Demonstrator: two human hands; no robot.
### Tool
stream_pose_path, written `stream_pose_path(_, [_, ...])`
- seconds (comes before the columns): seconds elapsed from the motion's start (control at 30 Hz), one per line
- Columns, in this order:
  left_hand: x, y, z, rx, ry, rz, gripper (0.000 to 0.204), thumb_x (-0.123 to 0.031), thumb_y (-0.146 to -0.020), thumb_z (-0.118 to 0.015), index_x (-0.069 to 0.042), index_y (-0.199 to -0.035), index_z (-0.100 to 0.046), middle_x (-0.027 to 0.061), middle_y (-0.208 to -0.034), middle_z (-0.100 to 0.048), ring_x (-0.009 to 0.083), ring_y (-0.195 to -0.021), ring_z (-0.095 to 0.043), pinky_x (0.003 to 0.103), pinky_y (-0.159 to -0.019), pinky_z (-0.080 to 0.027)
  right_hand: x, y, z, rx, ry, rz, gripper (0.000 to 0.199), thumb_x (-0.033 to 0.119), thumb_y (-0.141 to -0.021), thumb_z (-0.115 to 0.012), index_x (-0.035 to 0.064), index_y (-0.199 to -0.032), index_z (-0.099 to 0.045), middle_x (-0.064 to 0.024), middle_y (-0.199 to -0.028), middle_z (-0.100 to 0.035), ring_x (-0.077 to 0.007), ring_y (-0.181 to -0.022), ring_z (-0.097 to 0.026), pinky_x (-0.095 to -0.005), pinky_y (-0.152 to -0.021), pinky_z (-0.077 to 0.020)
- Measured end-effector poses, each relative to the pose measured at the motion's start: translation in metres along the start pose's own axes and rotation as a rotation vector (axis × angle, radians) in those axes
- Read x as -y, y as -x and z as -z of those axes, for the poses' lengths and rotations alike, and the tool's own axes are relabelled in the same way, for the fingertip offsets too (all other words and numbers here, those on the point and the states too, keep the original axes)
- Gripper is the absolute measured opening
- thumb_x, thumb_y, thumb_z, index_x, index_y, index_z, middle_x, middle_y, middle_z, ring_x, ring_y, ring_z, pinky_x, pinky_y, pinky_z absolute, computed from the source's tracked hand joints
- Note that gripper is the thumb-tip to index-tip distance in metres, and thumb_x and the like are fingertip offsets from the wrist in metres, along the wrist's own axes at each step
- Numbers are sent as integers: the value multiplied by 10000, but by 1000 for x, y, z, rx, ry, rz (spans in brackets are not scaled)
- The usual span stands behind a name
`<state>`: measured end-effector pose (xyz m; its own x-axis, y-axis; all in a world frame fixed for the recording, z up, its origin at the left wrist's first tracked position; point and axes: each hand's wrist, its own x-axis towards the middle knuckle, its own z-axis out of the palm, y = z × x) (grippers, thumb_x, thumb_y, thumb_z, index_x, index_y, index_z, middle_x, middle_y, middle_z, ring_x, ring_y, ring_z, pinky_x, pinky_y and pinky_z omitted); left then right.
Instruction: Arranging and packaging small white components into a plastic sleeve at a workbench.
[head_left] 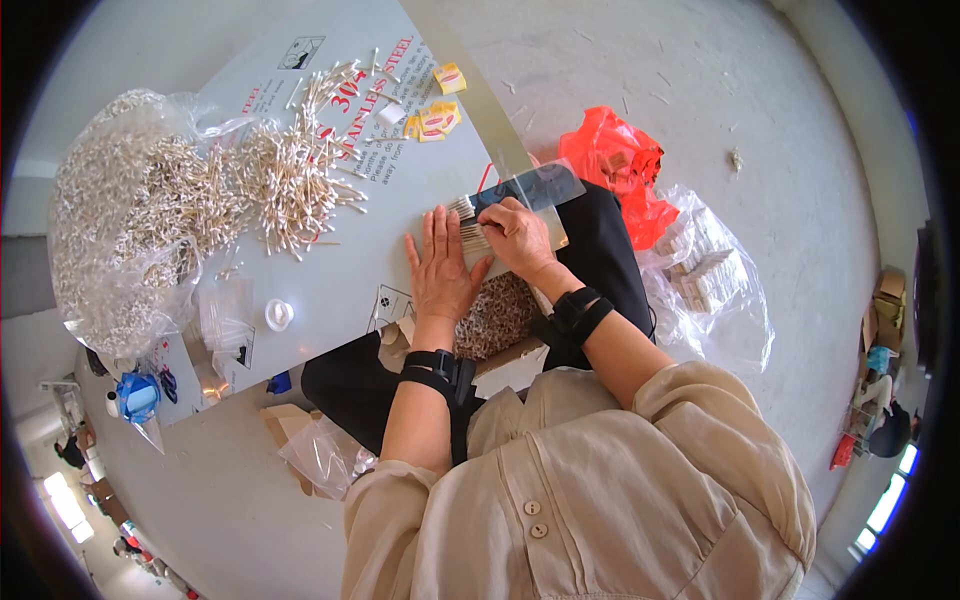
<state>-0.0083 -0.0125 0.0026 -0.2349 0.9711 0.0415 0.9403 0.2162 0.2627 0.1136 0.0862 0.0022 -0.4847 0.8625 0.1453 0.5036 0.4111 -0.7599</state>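
My left hand (446, 270) lies flat at the near edge of the metal table, fingers stretched out and holding nothing. Beside its fingertips is a small row of cotton swabs (466, 212), white tips toward the left. My right hand (513, 236) is closed on these swabs, its curled fingers hiding part of them. Just beyond it a clear plastic sleeve (563, 180) lies over a dark sheet at the table's edge. Under my wrists, on my lap, an open cardboard box (515, 355) is full of cotton swabs (497, 315).
A loose swab pile (295, 185) spreads beside a large clear bag of swabs (125, 220) on the left. Yellow packets (435, 121), clear sleeves (228, 315) and a white round lid (279, 315) lie around. Red (615, 165) and clear bags (705, 280) sit right.
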Motion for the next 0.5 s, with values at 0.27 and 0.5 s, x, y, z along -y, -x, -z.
stream_pose_path(0.27, [-2,0,0,1,27,10,873,-454,-835,-647,-61,-1507,-251,126,-1583,-227,278,-1480,-167,563,-1174,-97,1,-8,-1,-20,28,25,168,115,-788,-629,143,-935,-703,-86,-824,-599,-320,-794,-634,-424,-691,-515])
stream_pose_path(0.5, [-1,0,0,6,25,15,882,-467,-835,-641,-63,-1512,-245,125,-1585,-226,278,-1481,-165,559,-1177,-87,2,-7,-2,3,42,17,167,127,-790,-625,152,-930,-712,-77,-825,-599,-310,-807,-636,-427,-698,-519])
